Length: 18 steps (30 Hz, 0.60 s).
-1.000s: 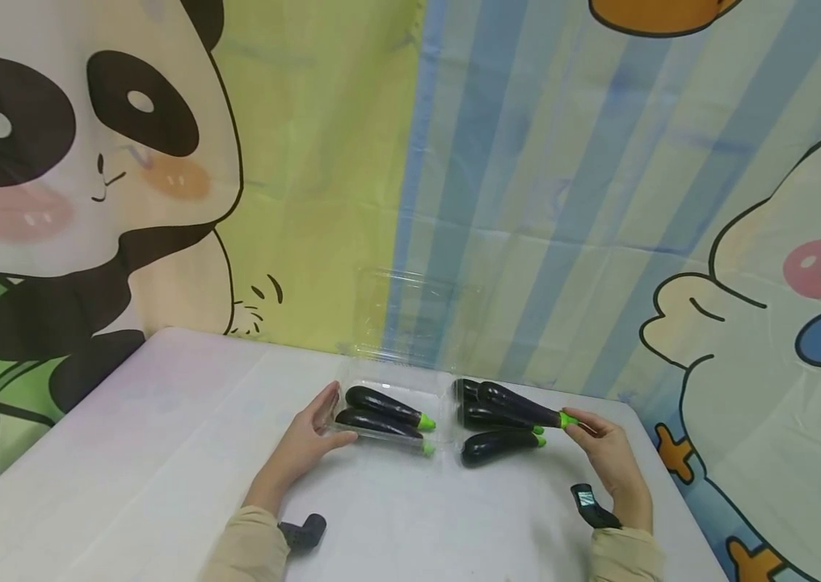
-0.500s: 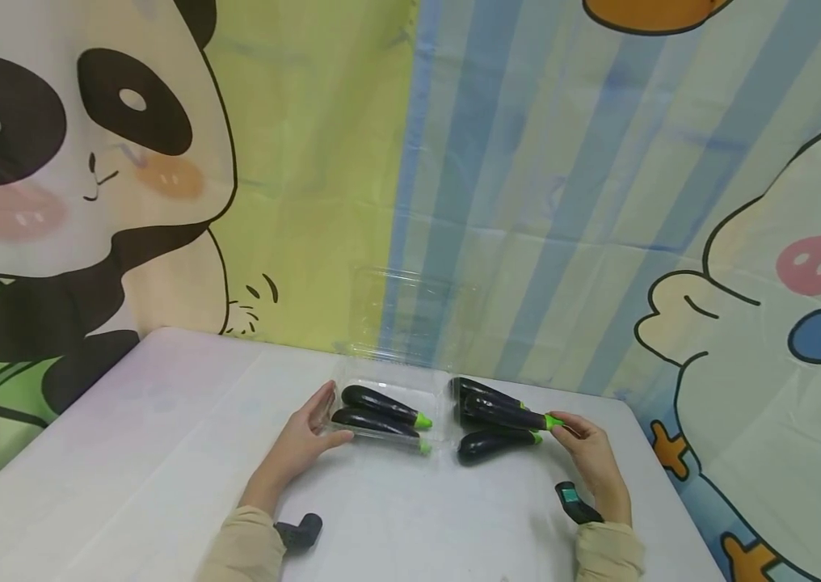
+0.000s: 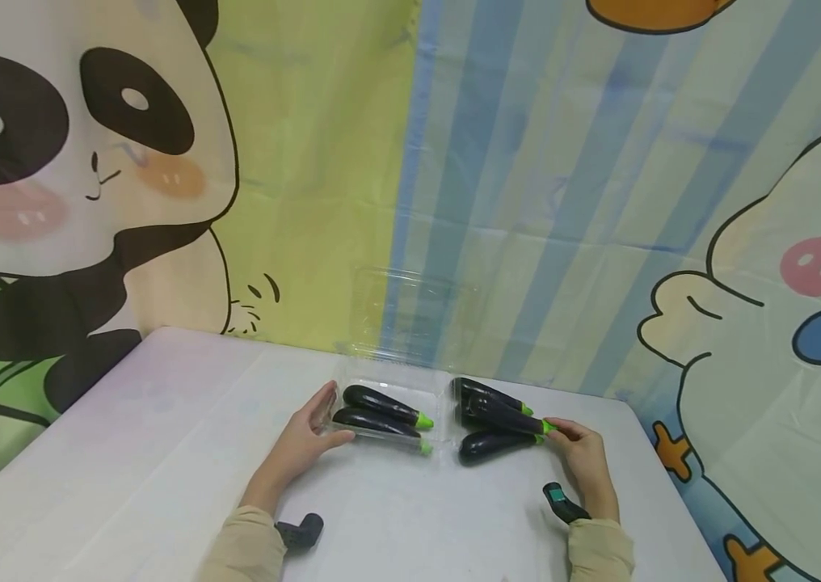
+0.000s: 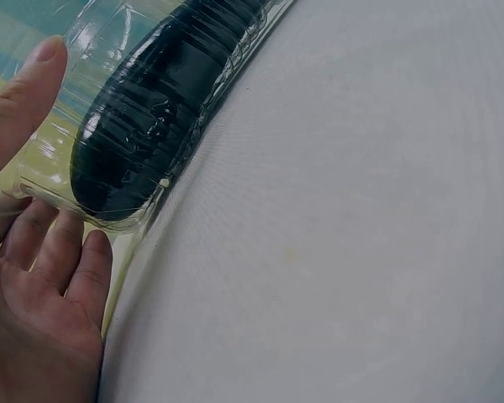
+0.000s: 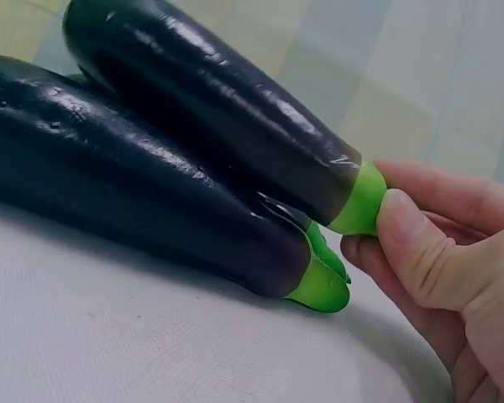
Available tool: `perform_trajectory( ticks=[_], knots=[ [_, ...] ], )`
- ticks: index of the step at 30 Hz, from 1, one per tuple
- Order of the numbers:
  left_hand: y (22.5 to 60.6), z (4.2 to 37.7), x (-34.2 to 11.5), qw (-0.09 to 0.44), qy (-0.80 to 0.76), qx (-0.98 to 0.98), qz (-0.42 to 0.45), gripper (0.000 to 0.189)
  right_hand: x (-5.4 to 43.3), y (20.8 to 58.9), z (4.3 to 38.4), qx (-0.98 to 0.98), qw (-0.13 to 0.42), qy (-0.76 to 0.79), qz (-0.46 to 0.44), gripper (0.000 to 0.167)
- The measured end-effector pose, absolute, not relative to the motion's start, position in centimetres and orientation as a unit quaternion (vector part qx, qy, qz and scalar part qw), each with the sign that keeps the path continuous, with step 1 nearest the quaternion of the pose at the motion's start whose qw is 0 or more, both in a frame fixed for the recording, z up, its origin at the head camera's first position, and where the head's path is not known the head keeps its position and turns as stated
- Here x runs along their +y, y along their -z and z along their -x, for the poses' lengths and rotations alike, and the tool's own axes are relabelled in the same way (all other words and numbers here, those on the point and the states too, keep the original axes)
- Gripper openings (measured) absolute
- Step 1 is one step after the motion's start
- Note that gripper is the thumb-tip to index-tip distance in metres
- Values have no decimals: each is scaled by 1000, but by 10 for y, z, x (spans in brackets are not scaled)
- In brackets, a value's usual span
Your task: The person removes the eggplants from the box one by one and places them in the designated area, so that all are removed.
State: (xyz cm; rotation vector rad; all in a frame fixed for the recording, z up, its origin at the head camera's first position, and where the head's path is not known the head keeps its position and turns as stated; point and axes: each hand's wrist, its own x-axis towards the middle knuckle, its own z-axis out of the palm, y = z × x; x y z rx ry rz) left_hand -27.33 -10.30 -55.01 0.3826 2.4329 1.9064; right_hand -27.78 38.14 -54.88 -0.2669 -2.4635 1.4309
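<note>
A clear plastic box [image 3: 389,376] stands on the table with its lid raised at the back. Two dark eggplants lie in it: the rear eggplant [image 3: 380,405] and the front eggplant [image 3: 374,422], seen through the plastic in the left wrist view. My left hand [image 3: 301,440] holds the box's left end, thumb along the front and fingers round the corner. With thumb and fingers, my right hand [image 3: 585,453] pinches the green cap of an eggplant [image 5: 218,109]. This eggplant lies over the pile, partly covering another eggplant [image 3: 490,392]; a further eggplant [image 3: 494,446] lies in front.
The white table [image 3: 163,453] reaches back to a printed cloth backdrop [image 3: 323,162] with cartoon animals. A black device is strapped to each wrist. The eggplant pile sits just right of the box.
My right hand has moved left and slightly down with the pinched eggplant, bringing it lower onto the pile. The left hand and the box have stayed about where they were.
</note>
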Motion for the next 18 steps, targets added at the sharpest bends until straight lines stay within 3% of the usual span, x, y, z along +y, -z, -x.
perform_trajectory(
  ticks=[13,18],
  knots=[
    [549,273,-103,8,-603,788,-123,104,387,542,271,-888,113,-439,77,23],
    [549,274,-103,12,-610,783,-122,105,389,537,269,-899,76,-426,67,24]
  ],
)
